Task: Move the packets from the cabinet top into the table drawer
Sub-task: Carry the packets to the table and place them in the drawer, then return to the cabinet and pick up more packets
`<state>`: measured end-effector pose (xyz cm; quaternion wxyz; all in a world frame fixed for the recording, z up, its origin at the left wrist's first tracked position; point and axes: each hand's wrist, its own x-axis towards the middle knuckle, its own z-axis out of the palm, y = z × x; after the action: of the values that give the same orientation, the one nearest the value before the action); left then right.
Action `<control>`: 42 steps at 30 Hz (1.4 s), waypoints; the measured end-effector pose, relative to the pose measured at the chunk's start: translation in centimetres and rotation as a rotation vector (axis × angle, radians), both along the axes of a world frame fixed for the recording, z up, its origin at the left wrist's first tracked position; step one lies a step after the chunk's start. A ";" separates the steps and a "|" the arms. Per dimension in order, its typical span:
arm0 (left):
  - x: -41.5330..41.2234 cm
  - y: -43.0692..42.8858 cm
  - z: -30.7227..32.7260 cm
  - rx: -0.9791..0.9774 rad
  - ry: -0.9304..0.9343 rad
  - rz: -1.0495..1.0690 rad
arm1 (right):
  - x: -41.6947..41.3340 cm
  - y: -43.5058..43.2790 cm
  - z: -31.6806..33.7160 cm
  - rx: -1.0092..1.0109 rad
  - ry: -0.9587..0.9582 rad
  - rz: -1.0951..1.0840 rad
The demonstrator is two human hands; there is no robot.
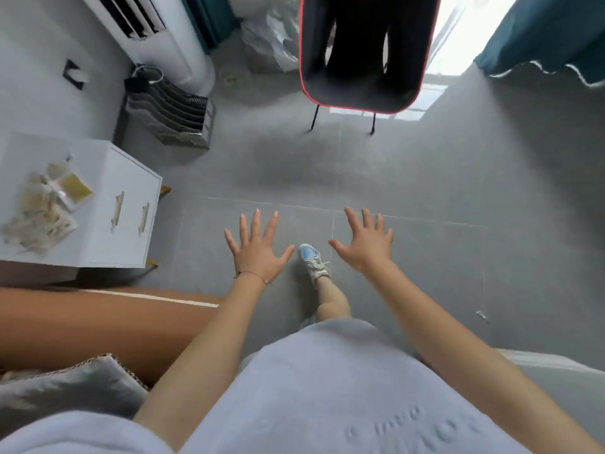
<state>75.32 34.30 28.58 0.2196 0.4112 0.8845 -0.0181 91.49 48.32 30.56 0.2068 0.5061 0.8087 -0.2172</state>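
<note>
both hands empty, fingers spread wide, left hand [258, 249] and right hand [366, 242] over the floor; packets [42, 204] heaped on the white cabinet [108, 165], its drawers closed

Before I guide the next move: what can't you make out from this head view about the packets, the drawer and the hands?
- Packets on the white cabinet: blurred, overlapping pile, so no count; labels unreadable.
- Table drawer: no table or its drawer identifiable in the head view.
- Cabinet's left side: cut off by the frame edge.
- Left hand and right hand: spread open, empty; palms face away.
</note>
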 end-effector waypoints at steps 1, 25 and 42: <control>-1.3 0.3 0.0 -0.001 0.005 0.043 | -1.8 0.9 -0.1 0.000 0.002 0.046; -23.1 -4.1 0.7 -0.006 -0.026 0.965 | -42.0 2.3 0.5 -0.015 0.069 1.017; -40.6 -17.9 -0.5 -0.014 -0.085 1.261 | -62.9 -8.4 -0.8 0.008 -0.002 1.268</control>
<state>34.69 16.38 28.11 0.2258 -0.1902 0.9472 0.1251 28.56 39.93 29.72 0.2941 -0.0706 0.9519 -0.0492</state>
